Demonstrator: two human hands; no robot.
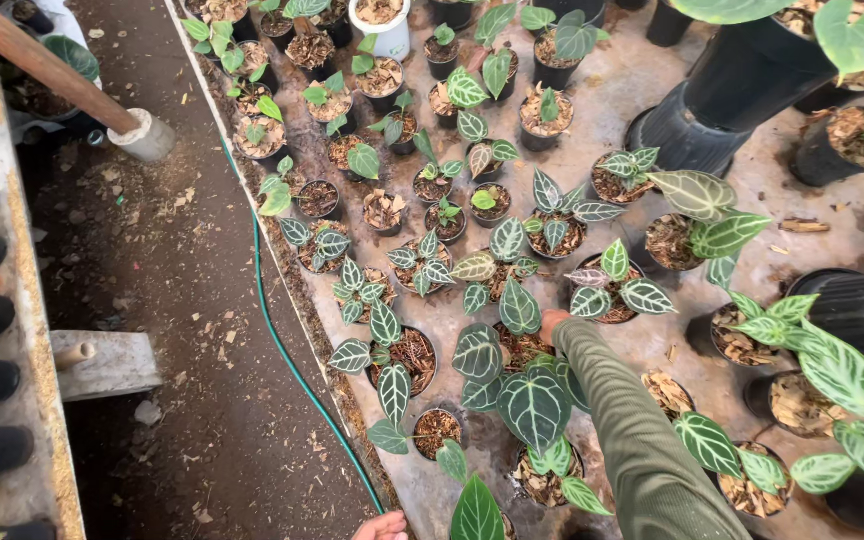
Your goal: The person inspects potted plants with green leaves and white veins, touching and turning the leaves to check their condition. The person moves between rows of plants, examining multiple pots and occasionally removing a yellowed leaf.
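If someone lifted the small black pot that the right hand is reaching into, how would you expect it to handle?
The small black pot would probably feel light, since it seems filled with loose bark chips. It may be top-heavy and apt to tip, as broad veined leaves overhang its rim. The right hand sits among neighbouring leaves, which could snag.

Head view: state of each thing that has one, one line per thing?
Right hand: reaching among the leaves of a potted plant, grip hidden.
Left hand: at the bottom edge, mostly cut off, nothing visibly held.
Green hose: lying slack along the bench edge.
Large black pots: tipped on their sides.
Small pots: upright, filled with bark chips.
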